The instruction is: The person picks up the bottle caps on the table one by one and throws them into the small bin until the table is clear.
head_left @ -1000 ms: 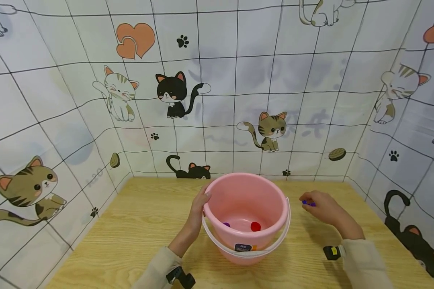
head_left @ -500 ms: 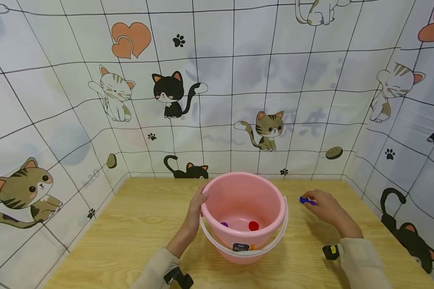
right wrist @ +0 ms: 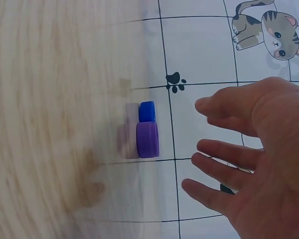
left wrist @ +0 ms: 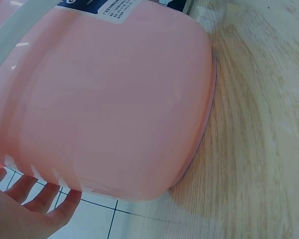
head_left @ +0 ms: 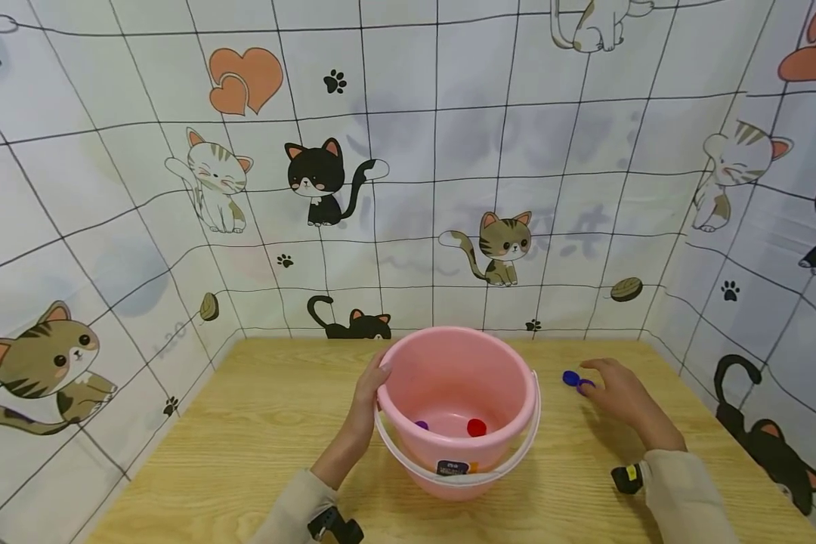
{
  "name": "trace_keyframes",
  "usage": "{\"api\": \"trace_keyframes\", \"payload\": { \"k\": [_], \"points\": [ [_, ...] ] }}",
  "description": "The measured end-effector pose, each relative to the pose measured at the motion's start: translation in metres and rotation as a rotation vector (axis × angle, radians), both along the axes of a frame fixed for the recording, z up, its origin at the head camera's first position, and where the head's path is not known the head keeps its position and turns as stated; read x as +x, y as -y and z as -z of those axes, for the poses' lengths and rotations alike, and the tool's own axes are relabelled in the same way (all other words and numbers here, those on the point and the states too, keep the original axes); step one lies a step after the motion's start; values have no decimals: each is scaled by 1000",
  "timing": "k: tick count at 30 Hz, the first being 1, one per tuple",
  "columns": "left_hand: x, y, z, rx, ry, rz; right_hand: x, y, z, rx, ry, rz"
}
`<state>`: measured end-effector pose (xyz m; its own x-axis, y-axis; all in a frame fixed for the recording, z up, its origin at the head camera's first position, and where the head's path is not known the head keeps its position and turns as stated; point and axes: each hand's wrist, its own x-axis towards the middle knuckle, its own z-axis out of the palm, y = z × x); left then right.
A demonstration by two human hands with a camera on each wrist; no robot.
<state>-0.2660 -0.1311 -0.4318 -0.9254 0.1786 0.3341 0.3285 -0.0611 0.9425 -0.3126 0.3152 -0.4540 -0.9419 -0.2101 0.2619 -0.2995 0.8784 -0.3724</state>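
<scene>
A pink plastic bucket (head_left: 457,378) with a white handle (head_left: 472,477) stands upright on the wooden table. My left hand (head_left: 367,397) grips its left rim, thumb at the top edge; the left wrist view shows the fingers (left wrist: 42,201) against the outer wall. Inside, on the bottom, lie a red bottle cap (head_left: 477,428) and a small purple piece (head_left: 421,425), partly hidden by the front wall. To the right of the bucket, a blue bottle cap (right wrist: 147,111) and a larger purple one (right wrist: 148,140) lie side by side on the table. My right hand (head_left: 619,391) hovers beside them, fingers spread apart and holding nothing.
The light wooden table (head_left: 258,453) ends at a white cloth backdrop (head_left: 408,174) with a grid and printed cats, enclosing the back and both sides. The handle hangs down across the bucket's front.
The right hand has let go of the caps on the table and its fingers have spread and drawn back, showing both caps. The left hand and bucket stay in place.
</scene>
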Motion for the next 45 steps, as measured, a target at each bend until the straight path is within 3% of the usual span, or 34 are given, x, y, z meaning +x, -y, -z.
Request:
{"api": "trace_keyframes", "payload": {
  "k": [9, 15, 24, 30, 39, 45],
  "points": [
    [1, -1, -1, 3, 10, 0, -2, -3, 9, -39, 33, 19],
    [0, -1, 0, 6, 17, -8, -2, -5, 15, -32, 50, -8],
    [0, 0, 0, 8, 5, 1, -5, -6, 22, 16, -7, -50],
    [0, -1, 0, 2, 8, 0, -7, -8, 27, 20, 31, -41],
    [-1, 0, 1, 4, 3, -2, -5, -7, 24, 15, 79, -25],
    [0, 0, 1, 9, 0, 1, -6, -6, 22, 12, 58, -23]
  ]
}}
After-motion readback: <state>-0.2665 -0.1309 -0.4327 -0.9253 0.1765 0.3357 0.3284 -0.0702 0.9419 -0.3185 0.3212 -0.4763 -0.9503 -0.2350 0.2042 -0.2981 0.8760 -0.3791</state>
